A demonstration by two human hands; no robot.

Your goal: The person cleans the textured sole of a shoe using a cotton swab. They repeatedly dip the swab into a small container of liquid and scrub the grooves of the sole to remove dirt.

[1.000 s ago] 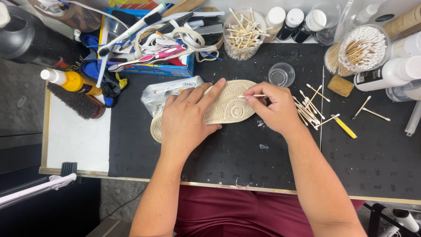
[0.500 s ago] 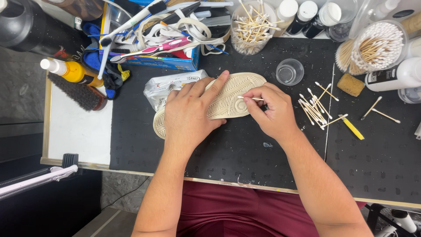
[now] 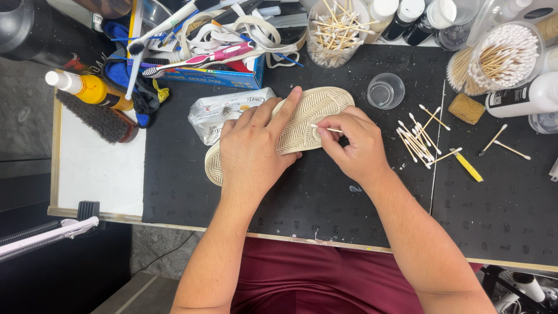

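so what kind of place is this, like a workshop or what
Most likely a shoe-cleaning or repair workbench. The left hand presses a shoe sole-up on a black mat while the right hand works a cotton swab on it; a brush and swab jar stand nearby.

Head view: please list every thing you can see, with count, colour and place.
Cream rubber shoe sole: one, tread up, mat centre.
Wooden cotton swab: one, white tip on the sole.
Loose cotton swabs: many, white-tipped, right of the sole.
Crumpled white wipes packet: one, behind the sole.
Small clear plastic cup: one, upper centre.
Clear jar of swabs: one, upper right.
Clear cup of used swabs: one, top centre.
Yellow squeeze bottle: one, white cap, left.
Dark bristle brush: one, left.
Yellow stick: one, right.
Tan sponge block: one, right.
Black work mat: one, under everything.
Left hand: presses the sole.
Right hand: holds the swab.
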